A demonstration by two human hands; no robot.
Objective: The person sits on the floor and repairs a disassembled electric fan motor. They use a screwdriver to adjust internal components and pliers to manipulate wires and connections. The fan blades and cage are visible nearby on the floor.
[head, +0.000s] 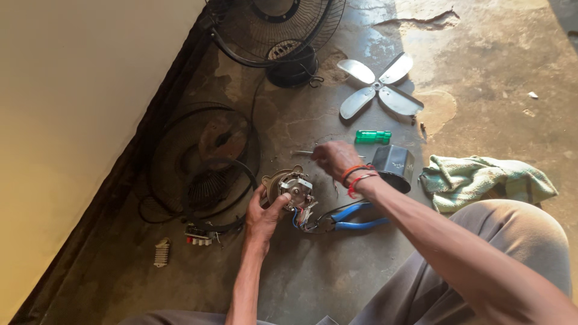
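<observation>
Steadying a bare fan motor [293, 191] on the floor, the left hand [265, 216] is gripping its housing, thumb pressed over the near rim and fingers [260, 194] wrapped round the far side. The right hand [335, 157], wearing red bangles [359, 176] at the wrist, is hovering just beyond the motor with fingers pinched on a slim metal tool [303, 153], apparently a screwdriver shaft; its tip is too small to read. The work in hand appears to be dismantling or servicing the motor, and the next move probably calls for seating the tool squarely on a fastener while the left hand is keeping the housing from turning.

Blue-handled pliers [352, 218] are lying just beside the motor's coloured wires [299, 218], below the right wrist. A green screwdriver handle [372, 136] and a black motor cover [394, 167] are resting just past the right hand, a four-bladed fan blade [380, 88] farther off. Wire guards [201, 162] are lying left of the left hand, near a cream wall [72, 120]. A green cloth [481, 180] is crumpled on the stained concrete floor [481, 72].
</observation>
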